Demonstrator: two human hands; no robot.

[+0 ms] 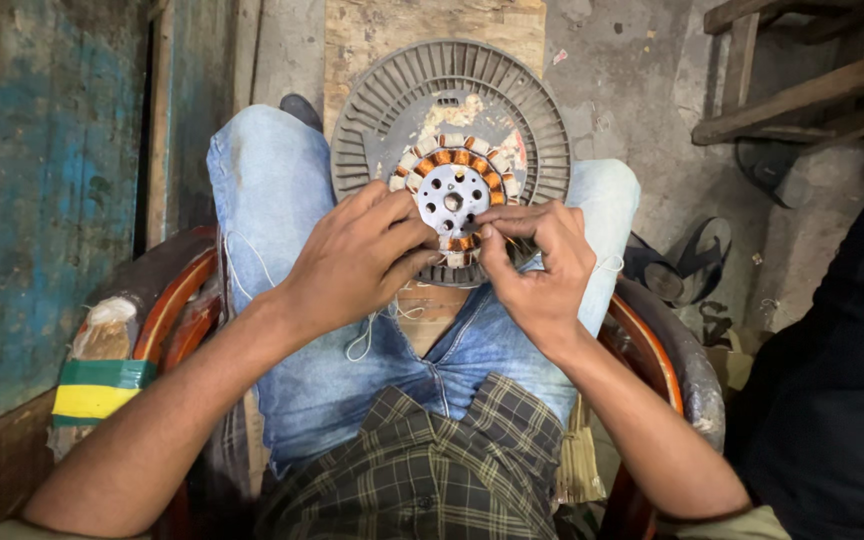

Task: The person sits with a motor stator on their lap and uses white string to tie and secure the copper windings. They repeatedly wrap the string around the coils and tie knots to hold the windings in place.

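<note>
Resting on a wooden board (432,40) across the lap: a round grey motor housing (449,150) with a copper-wound stator (452,190) in its middle. At the stator's near edge, left hand (357,262) and right hand (537,265), fingertips pinched together on the windings. White string (362,340) hanging below the board's near edge.

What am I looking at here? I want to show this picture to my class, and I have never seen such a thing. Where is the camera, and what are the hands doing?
The camera sits on a person's head and looks down at the lap. The person is seated in a chair, wearing jeans. On a wooden board across the knees lies a round grey finned disc, a motor part, with a ring of copper windings around a metal hub. The left hand and right hand pinch at the ring's near edge. Thin white string hangs below.
</note>
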